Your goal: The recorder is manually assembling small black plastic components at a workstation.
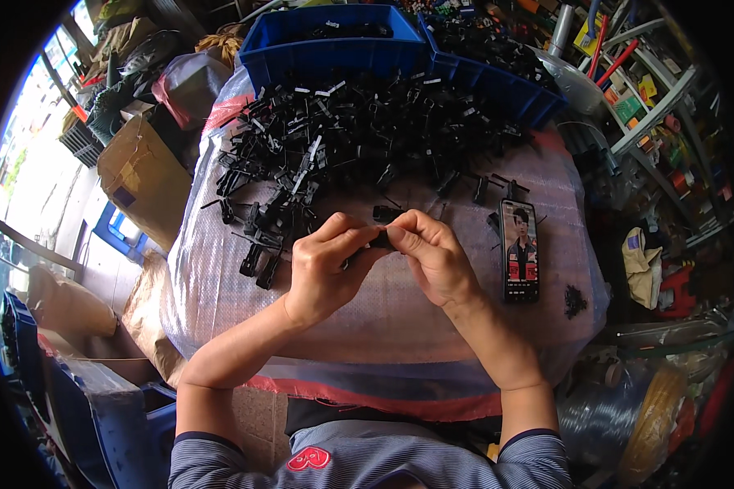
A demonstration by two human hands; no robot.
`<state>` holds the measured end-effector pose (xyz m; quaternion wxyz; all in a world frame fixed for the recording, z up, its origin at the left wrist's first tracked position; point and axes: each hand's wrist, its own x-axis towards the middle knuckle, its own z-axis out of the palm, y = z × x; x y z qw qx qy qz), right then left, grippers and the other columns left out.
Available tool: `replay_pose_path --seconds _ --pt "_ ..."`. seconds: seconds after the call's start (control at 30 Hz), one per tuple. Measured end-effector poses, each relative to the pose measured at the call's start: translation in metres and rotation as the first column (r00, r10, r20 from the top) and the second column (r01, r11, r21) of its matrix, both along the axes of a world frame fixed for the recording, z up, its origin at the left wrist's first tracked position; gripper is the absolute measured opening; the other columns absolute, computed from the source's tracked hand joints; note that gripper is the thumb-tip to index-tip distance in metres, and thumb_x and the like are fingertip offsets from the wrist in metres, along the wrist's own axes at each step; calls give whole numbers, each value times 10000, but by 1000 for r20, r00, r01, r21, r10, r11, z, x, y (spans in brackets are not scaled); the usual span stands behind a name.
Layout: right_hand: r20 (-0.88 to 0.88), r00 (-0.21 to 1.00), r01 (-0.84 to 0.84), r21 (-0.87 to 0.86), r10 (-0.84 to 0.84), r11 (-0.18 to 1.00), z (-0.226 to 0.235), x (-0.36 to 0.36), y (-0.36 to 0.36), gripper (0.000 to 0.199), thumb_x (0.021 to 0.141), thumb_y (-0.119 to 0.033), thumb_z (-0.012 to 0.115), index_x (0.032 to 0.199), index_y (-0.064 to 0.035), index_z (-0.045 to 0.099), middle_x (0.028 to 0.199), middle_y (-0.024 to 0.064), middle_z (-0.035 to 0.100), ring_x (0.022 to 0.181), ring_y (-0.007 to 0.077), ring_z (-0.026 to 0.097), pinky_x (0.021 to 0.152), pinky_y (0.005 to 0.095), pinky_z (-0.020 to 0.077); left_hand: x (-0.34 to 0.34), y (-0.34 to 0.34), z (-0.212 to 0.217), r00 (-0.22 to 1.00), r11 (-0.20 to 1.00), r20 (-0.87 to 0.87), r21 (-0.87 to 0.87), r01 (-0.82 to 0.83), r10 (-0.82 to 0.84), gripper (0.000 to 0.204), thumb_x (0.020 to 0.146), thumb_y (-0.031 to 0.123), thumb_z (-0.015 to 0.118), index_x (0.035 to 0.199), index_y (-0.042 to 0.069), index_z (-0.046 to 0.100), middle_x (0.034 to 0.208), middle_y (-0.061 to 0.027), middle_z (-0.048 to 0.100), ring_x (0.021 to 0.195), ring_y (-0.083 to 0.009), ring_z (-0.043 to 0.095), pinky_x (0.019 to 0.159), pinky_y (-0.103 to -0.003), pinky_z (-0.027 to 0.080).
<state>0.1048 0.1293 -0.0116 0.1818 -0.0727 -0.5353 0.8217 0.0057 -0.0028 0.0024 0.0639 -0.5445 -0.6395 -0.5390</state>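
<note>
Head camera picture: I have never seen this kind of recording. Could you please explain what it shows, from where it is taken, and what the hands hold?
No machine here: a person works with bare hands. The single picture comes from a fisheye camera on the person's head, looking down, so straight edges bend. The left hand and right hand meet over a small black plastic part, pinched between their fingers. They work on a bulging woven sack. On it lie a pile of black plastic parts and a phone with a lit screen. Behind stand blue bins.
</note>
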Motion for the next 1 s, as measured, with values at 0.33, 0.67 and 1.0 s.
replay_pose_path --seconds 0.33,0.67,1.0 --pt "-199 978 208 909 -64 360 24 5 1 559 678 -38 715 1194 -6 504 1039 114 531 905 209 548 793 321 464 -38 1 1 382 970 923 -48 239 -48 132 793 161 663 849 48 623 630 -24 587 522 -79 533 446 -189 374" --pt "-326 925 310 945 -194 -107 2 -3 -11 437 723 4 646 1131 34 490 907 127 521 817 265 541 723 346 468 -15 1 -3 452 934 892 -169 313 10 127 813 153 630 828 28 611 721 -24 581 608 -75 567 465 -174 400" --pt "-314 919 312 949 -239 -47 -2 -5 -17 363 736 38 589 1073 20 456 877 156 510 793 305 551 676 360 467 -10 0 -3 724 980 686 -91 177 -67 171 759 83 668 814 -60 590 885 -51 528 727 -106 559 624 -211 442"
